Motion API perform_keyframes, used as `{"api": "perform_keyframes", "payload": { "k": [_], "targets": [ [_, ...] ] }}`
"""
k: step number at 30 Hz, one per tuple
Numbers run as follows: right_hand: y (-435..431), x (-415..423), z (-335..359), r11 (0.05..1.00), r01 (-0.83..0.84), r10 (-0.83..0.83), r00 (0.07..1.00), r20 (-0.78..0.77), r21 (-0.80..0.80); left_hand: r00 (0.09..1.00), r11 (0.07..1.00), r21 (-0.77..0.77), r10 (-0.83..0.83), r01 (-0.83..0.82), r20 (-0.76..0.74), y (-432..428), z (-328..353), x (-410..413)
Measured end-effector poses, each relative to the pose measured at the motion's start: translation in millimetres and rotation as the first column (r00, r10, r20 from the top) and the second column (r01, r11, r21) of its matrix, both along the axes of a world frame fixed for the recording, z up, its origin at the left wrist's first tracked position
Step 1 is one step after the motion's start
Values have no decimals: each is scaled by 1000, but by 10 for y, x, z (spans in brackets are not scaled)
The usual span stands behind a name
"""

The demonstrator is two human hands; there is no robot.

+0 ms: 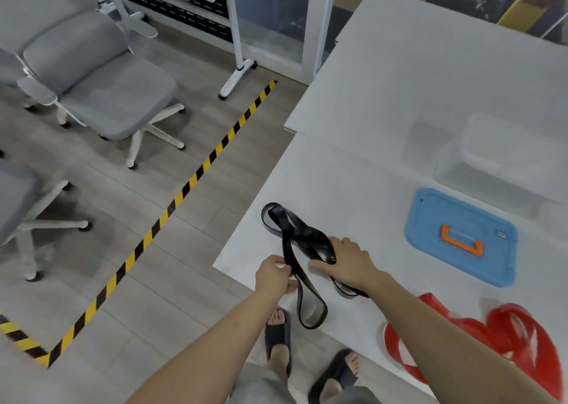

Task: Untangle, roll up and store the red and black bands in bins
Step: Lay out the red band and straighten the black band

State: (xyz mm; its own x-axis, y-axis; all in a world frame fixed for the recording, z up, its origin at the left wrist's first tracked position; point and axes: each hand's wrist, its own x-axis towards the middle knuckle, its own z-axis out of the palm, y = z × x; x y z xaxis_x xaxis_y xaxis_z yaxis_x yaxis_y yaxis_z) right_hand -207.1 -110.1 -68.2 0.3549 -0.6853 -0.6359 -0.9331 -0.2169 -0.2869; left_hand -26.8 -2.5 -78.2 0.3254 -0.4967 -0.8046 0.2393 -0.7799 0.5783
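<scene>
Slippers: black slides [278, 339] on the floor at the near edge, toes towards the worktop.
Red bands: a loose, tangled heap [516, 339] on the near right of the worktop, partly crossed by the right forearm; outside any container.
Left hand: the left hand [273, 276] is at the worktop's near left corner, with fingertips and thumb pinched on one strand of the black band.
Right hand: the right hand [347, 260] is just right of the left one, knuckles up, with fingers and thumb curled round the bunched middle of the same band.
Black band: the black band [302, 234] lies near the worktop's left edge, outside any container. Its long axis runs near to far, leaning left at the far end. One loop lies on the surface beyond the hands, one loop hangs over the near edge, and a short end shows just near of the right hand.
Worktop: white [384, 188], with everything but the slippers on it.
Blue lid: a blue lid [442, 216] lies flat to the right of the hands, orange handle facing up.
Clear bins: clear plastic bins [504, 154] stand close together beyond the lid on the far right. They are blurred, so I cannot tell what they contain.
Floor: yellow-and-black tape [196, 176] runs diagonally on the left, with grey office chairs [101, 80] beyond it.
</scene>
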Motion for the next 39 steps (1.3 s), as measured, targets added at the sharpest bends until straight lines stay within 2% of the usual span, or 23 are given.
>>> {"api": "perform_keyframes", "payload": {
  "k": [2, 4, 6, 9, 14, 16, 19, 26, 29, 31, 35, 39],
  "targets": [
    [128, 22, 41, 999, -17, 18, 1000, -9, 49, 992, 997, -30, 64, -67, -108, -75, 18, -36],
    [253, 44, 48, 997, -76, 77, 996, -46, 33, 984, 995, -67, 57, -69, -169, -126, 58, -52],
    [364, 69, 8, 993, -119, 117, 990, -82, -16, 983, 996, -82, 12, -28, -185, -149, 113, -32],
    [474, 155, -64, 995, -34, 24, 994, -106, -94, 982, 995, -76, -74, 61, -173, -143, 154, 49],
    [495, 380, -105, 986, 129, -139, 986, -93, -106, 957, 957, -78, -285, 281, -58, -91, 93, 168],
    [473, 449, -92, 976, 192, -201, 976, -85, -103, 920, 918, -63, -390, 392, 51, -80, 74, 189],
    [447, 451, -93, 972, 177, -195, 975, -104, -156, 855, 881, -16, -455, 473, 249, -18, 74, 239],
    [462, 397, -70, 957, 11, -43, 994, -103, -289, 870, 912, -6, -390, 410, 300, 164, 19, 400],
    [474, 456, -51, 956, -26, 6, 997, -72, -291, 883, 923, -17, -364, 386, 296, 195, 20, 424],
    [519, 502, -81, 962, 16, -18, 1000, -5, -274, 886, 926, -23, -353, 377, 301, 210, 19, 430],
    [554, 608, -82, 948, 268, -240, 956, 169, -170, 893, 936, -18, -330, 352, 305, 246, 6, 450],
    [536, 695, -117, 939, 264, -236, 961, 144, -219, 900, 944, -8, -311, 329, 306, 313, -15, 488]
  ]
}}
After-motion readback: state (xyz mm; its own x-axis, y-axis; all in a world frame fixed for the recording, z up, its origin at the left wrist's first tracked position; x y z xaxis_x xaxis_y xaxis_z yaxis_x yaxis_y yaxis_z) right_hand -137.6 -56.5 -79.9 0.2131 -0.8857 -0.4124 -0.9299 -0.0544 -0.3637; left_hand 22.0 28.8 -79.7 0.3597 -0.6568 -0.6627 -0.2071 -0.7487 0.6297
